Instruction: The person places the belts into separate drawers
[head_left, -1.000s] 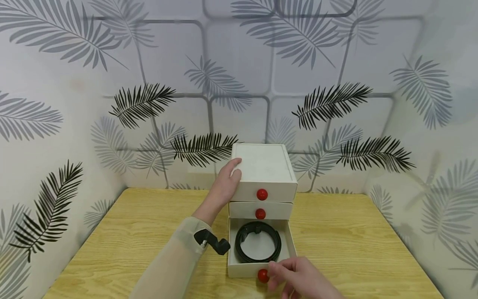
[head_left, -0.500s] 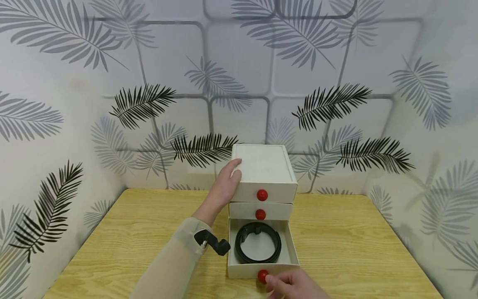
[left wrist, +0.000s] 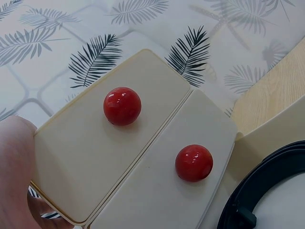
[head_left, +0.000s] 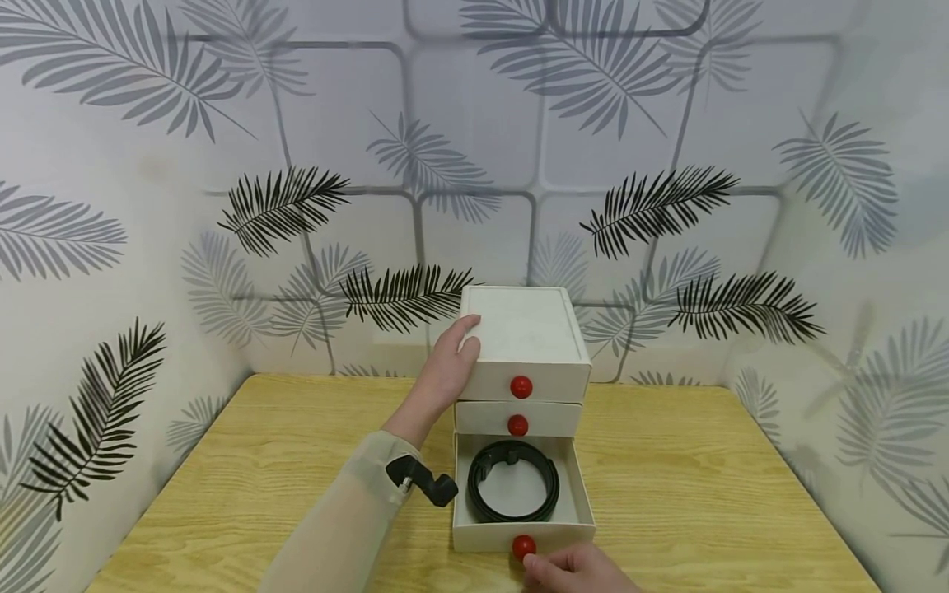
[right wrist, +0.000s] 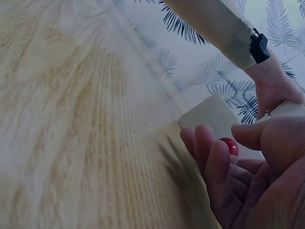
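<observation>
A small white drawer cabinet (head_left: 525, 325) with red ball knobs stands on the table. Its bottom drawer (head_left: 482, 539) is pulled well out, and a coiled black belt (head_left: 475, 486) lies inside. My left hand (head_left: 447, 362) rests against the cabinet's upper left side, fingers along the top edge; the left wrist view shows it beside the top drawer front (left wrist: 81, 176). At the bottom drawer's red knob (head_left: 523, 546), the thumb of my right hand (head_left: 574, 570) reaches the lower right edge. In the right wrist view the fingers are loosely bent beside this knob (right wrist: 231, 146).
The middle drawer (head_left: 474, 417) sits slightly back under the top one. Wood-grain table (head_left: 689, 478) extends on both sides. Behind the cabinet rises a wall (head_left: 474, 239) with leaf patterns. A black camera mount (head_left: 426, 478) sits on my left wrist.
My right hand has shifted down a little, its thumb moving from the knob's right side to its lower right. The left hand, cabinet, drawer and belt have stayed put.
</observation>
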Motion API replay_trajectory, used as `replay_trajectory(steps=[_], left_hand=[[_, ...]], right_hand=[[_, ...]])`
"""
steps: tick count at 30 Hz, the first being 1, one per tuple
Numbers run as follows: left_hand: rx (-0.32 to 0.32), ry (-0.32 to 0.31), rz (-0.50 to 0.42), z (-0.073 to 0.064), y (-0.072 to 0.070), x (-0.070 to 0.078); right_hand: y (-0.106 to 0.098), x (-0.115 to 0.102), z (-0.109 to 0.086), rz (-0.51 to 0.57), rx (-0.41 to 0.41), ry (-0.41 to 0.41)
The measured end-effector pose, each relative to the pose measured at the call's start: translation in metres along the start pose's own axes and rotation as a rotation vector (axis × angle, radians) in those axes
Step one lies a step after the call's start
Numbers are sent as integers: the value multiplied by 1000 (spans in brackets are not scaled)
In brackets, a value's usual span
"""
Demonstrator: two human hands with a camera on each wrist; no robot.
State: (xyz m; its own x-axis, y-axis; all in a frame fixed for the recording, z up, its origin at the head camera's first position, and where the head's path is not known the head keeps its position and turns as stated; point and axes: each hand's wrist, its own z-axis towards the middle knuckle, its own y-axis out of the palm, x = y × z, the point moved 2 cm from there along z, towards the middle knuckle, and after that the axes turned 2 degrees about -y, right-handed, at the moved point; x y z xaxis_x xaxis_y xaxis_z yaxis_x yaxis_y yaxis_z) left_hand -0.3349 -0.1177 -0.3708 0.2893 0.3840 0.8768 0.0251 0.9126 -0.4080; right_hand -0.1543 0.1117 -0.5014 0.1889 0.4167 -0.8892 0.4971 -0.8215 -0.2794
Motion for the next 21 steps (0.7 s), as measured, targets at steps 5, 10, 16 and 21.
replay_trajectory(steps=[5, 10, 16, 21], left_hand=[[-2, 0, -11, 0, 0, 1], [-9, 0, -5, 0, 0, 0], [-6, 1, -12, -1, 0, 2], [-11, -11, 2, 0, 0, 2]], right_hand=[[1, 8, 6, -9, 13, -1], [2, 12, 12, -11, 26, 3], [4, 12, 17, -15, 28, -1], [6, 11, 17, -10, 38, -1]])
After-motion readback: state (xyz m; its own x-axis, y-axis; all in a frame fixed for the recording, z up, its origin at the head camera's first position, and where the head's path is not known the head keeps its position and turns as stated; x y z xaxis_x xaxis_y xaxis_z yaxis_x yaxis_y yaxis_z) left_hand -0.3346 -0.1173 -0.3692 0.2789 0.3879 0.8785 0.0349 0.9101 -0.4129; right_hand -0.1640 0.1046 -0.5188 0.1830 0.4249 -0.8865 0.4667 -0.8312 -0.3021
